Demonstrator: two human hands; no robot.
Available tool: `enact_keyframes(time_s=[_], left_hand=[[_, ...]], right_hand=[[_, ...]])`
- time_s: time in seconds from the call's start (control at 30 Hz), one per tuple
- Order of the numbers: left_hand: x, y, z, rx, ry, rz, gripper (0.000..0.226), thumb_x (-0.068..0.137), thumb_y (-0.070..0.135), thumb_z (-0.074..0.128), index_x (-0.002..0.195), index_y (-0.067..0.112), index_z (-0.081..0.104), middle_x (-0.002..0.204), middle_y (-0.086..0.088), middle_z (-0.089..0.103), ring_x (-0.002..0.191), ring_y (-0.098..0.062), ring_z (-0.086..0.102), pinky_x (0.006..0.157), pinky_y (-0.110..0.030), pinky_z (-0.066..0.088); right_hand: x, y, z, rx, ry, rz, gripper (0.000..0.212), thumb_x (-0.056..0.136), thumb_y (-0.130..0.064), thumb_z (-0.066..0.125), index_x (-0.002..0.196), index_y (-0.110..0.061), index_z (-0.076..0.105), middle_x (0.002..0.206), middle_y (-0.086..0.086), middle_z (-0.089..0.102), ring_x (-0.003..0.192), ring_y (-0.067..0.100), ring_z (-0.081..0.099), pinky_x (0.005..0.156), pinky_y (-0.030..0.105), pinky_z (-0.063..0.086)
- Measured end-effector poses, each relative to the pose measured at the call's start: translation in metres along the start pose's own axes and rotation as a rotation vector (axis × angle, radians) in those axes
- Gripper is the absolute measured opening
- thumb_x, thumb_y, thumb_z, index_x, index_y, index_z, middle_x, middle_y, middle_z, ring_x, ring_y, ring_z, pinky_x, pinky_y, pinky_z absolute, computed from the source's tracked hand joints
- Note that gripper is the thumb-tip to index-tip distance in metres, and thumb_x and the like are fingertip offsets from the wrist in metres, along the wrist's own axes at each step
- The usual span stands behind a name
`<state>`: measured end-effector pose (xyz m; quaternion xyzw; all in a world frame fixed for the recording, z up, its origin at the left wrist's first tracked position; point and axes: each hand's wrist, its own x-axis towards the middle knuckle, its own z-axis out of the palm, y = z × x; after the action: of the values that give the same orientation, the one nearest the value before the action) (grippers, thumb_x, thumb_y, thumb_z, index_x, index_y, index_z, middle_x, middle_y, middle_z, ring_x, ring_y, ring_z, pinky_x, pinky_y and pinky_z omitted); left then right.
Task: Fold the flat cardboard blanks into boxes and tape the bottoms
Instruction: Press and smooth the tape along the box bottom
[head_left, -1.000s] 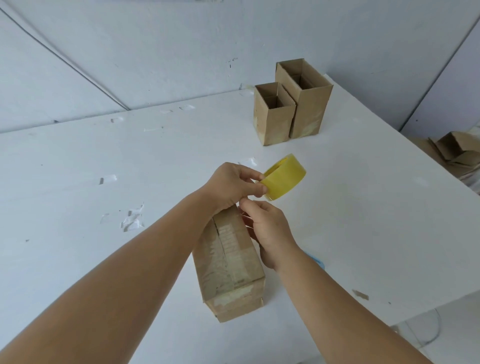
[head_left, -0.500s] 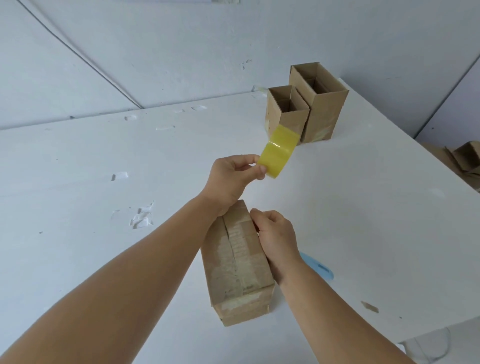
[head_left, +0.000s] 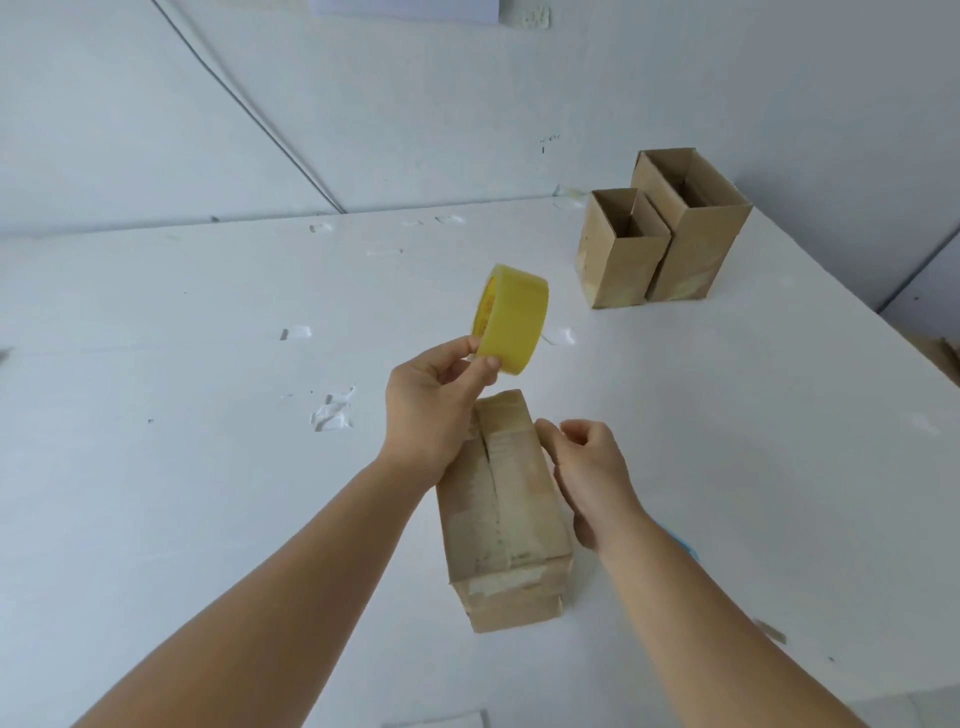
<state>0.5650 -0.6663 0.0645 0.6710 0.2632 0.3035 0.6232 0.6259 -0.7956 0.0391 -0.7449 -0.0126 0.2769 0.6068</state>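
Note:
A cardboard box (head_left: 506, 514) stands upside down on the white table (head_left: 208, 415), its two bottom flaps closed with old tape marks along the seam. My left hand (head_left: 431, 400) is above the box's far end and pinches a yellow tape roll (head_left: 511, 318) by its rim, holding it up in the air. My right hand (head_left: 589, 473) rests against the box's right side near the far end, fingers curled, thumb at the top edge. Whether tape runs from the roll to the box I cannot tell.
Two upright open boxes, a shorter box (head_left: 623, 249) and a taller box (head_left: 691, 223), stand at the far right. Scraps of clear tape (head_left: 332, 410) stick to the table. A blue object (head_left: 675, 540) peeks out behind my right wrist. The table's right edge slants nearby.
My left hand carried the tape roll up and to the left, away from the right hand. My right hand let go of the tape end and dropped to the box's side.

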Motion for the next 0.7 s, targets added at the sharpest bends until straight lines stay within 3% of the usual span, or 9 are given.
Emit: enact_keyframes(time_s=[0.03,0.1,0.17,0.23,0.37,0.47,0.57,0.7], left_hand=[[0.0,0.0,0.0,-0.008,-0.003,0.011,0.016,0.084,0.02,0.071,0.099,0.019,0.075,0.068,0.011,0.069,0.073,-0.003,0.065,0.068,-0.01,0.046],[-0.002,0.001,0.001,-0.018,-0.004,0.027,0.015,0.084,0.021,0.071,0.098,0.02,0.075,0.067,0.011,0.068,0.072,-0.001,0.064,0.066,-0.009,0.045],[0.0,0.003,0.002,-0.027,-0.006,0.033,0.015,0.083,0.022,0.071,0.097,0.021,0.075,0.067,0.011,0.068,0.072,-0.001,0.064,0.066,-0.008,0.044],[0.005,0.006,0.003,-0.032,-0.016,0.042,0.016,0.083,0.022,0.071,0.099,0.02,0.075,0.069,0.01,0.068,0.073,-0.001,0.064,0.069,-0.009,0.045],[0.016,0.021,0.005,-0.055,-0.051,0.053,0.019,0.085,0.017,0.07,0.103,0.012,0.073,0.069,0.008,0.066,0.071,0.0,0.061,0.072,-0.012,0.046],[0.016,0.032,-0.002,-0.106,-0.1,0.081,0.013,0.087,0.014,0.067,0.098,0.01,0.074,0.064,0.01,0.062,0.065,-0.002,0.057,0.067,-0.011,0.045],[0.005,0.038,-0.016,-0.137,-0.21,0.09,0.015,0.089,0.016,0.064,0.087,0.023,0.077,0.067,0.009,0.063,0.066,-0.004,0.054,0.068,-0.012,0.047],[-0.017,0.041,-0.025,-0.127,-0.363,0.004,0.016,0.091,0.016,0.062,0.095,0.023,0.076,0.077,0.013,0.069,0.07,-0.001,0.058,0.07,-0.013,0.047]], right_hand=[[-0.001,-0.001,-0.002,-0.033,0.014,-0.083,0.026,0.09,-0.038,0.058,0.106,-0.018,0.057,0.106,0.0,0.061,0.099,0.019,0.058,0.092,0.041,0.048],[-0.009,-0.004,-0.003,-0.094,-0.147,-0.231,0.037,0.093,-0.043,0.047,0.126,-0.027,0.055,0.122,-0.006,0.061,0.115,0.014,0.055,0.103,0.043,0.043],[-0.016,-0.005,0.001,-0.2,-0.34,-0.262,0.051,0.094,-0.045,0.041,0.143,-0.034,0.035,0.14,-0.008,0.049,0.128,0.012,0.045,0.109,0.042,0.036],[-0.014,-0.007,0.004,-0.268,-0.377,-0.262,0.054,0.097,-0.038,0.038,0.149,-0.035,0.021,0.147,-0.008,0.04,0.132,0.013,0.04,0.111,0.042,0.033],[-0.006,-0.022,0.006,-0.316,-0.321,-0.256,0.053,0.099,-0.029,0.036,0.15,-0.032,0.021,0.147,-0.009,0.037,0.133,0.014,0.038,0.111,0.041,0.032],[-0.002,-0.027,0.005,-0.372,-0.289,-0.32,0.044,0.097,-0.034,0.041,0.14,-0.03,0.034,0.129,-0.014,0.045,0.119,0.009,0.044,0.103,0.037,0.039],[-0.002,-0.033,-0.005,-0.185,-0.213,-0.336,0.063,0.091,-0.054,0.043,0.147,-0.036,0.021,0.135,-0.022,0.036,0.125,-0.001,0.035,0.099,0.028,0.033],[-0.003,-0.045,-0.024,0.282,-0.314,-0.357,0.099,0.069,-0.072,0.058,0.149,-0.025,0.024,0.147,0.0,0.042,0.131,0.015,0.044,0.113,0.038,0.032]])
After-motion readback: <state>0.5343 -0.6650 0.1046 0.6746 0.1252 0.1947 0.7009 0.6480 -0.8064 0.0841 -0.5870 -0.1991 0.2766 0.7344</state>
